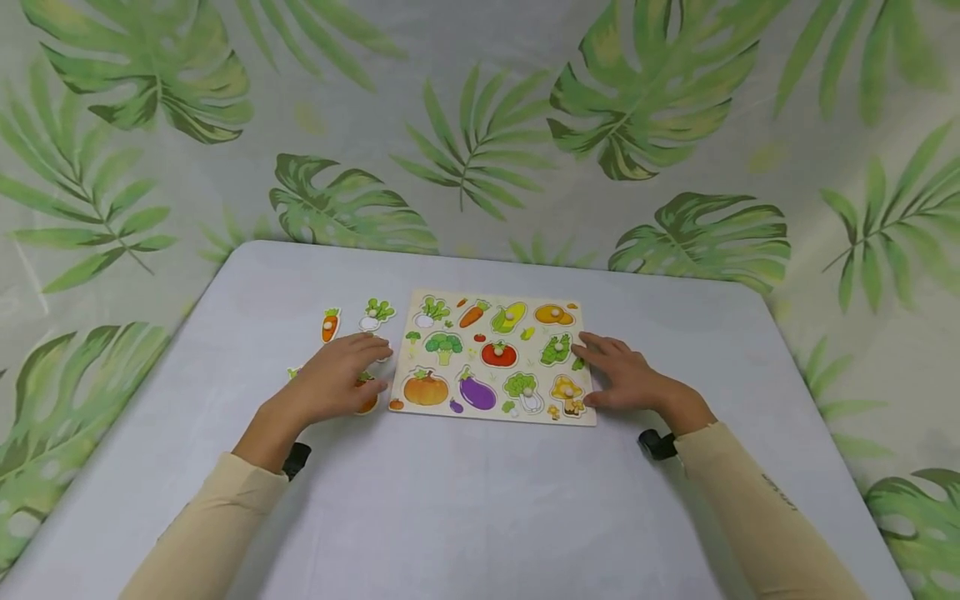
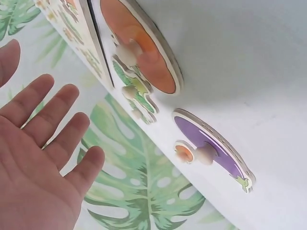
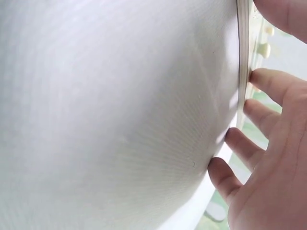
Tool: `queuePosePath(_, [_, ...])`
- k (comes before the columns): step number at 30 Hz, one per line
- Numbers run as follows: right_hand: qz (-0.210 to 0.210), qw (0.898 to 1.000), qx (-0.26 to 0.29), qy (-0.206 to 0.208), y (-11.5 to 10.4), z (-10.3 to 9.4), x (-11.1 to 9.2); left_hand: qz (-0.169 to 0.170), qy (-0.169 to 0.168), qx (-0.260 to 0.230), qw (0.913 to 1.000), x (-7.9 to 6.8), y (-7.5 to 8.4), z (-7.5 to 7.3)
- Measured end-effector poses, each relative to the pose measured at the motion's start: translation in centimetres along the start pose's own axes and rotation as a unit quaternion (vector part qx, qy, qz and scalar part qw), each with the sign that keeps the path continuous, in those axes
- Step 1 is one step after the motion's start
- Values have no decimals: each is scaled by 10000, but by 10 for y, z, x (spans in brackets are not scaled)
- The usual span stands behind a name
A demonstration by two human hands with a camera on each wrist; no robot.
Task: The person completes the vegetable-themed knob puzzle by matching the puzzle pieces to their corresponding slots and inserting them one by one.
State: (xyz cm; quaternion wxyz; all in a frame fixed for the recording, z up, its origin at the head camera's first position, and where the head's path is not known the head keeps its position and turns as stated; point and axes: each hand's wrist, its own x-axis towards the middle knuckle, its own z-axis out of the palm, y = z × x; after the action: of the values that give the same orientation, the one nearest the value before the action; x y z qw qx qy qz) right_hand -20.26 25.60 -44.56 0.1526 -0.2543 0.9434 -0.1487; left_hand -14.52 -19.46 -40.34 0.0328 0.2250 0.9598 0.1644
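Observation:
A wooden vegetable puzzle board (image 1: 498, 414) lies flat on the table. Several knobbed pieces sit in it, including a tomato (image 1: 498, 355) and corn (image 1: 509, 317). My right hand (image 1: 618, 372) touches the board's right edge with spread fingers; its fingertips (image 3: 257, 76) meet the side in the right wrist view. Just left of the board, my left hand (image 1: 330, 379) is over loose pieces, fingers apart and holding nothing. Partly hidden beneath it is a pumpkin piece (image 1: 367, 398). The left wrist view shows an eggplant piece (image 2: 192, 134) and a small carrot-coloured piece (image 2: 184, 152).
Beyond the left hand lie a loose carrot piece (image 1: 329, 327) and a white radish piece (image 1: 375, 317). A white cloth covers the table (image 1: 480, 508). Behind it hangs a leaf-printed curtain (image 1: 480, 208). Both wrists wear black straps.

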Motion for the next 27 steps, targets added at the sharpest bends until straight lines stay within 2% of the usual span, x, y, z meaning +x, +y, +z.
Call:
queuePosePath(3, [-10,10000,10,-2,0,0,0,-113,28,-29,9999,1,-5,-1])
queuePosePath(11, [-60,9999,104,-88,-2,0,0,-259,366,-78,9990,1,-19,-7])
queuePosePath(21, [-92,9999,136,-44,-2,-1,-2,-286,113,188,9994,-18,-41,-9])
queuePosePath(27, [-80,9997,214,-9,1,-3,-2,-311,73,299,9990,-30,-60,-10])
